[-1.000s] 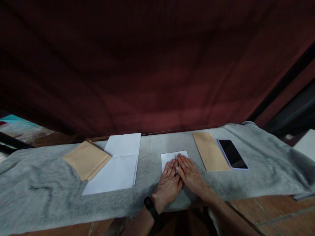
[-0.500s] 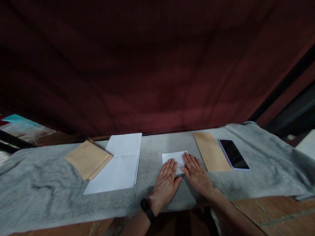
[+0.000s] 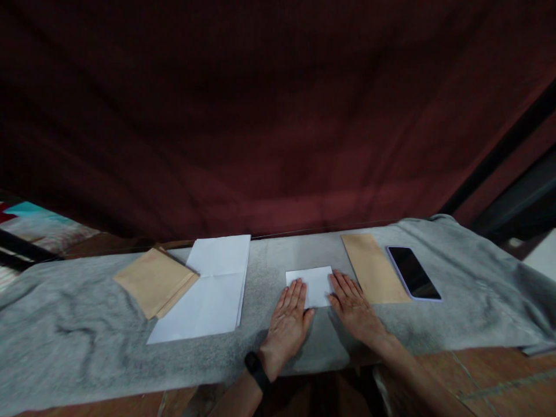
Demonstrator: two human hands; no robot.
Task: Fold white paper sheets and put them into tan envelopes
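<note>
One small white sheet (image 3: 318, 285), longer crosswise, is partly covered leftward by the flattened left hand (image 3: 287, 325), its right edge touched by the flattened right hand (image 3: 357, 313).

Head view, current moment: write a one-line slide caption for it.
Two bare hands, left and right, lie on a small white paper between white sheets and a brown envelope.

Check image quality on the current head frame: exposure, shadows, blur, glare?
Head view: dim overall, the red curtain falling to near black toward the top; the large white sheets are brightest, yet their crease still reads; soft shadows on the gray cloth near both hands; no strong glare on the phone screen; teal item at far left smeared, too blurred to identify.
</note>
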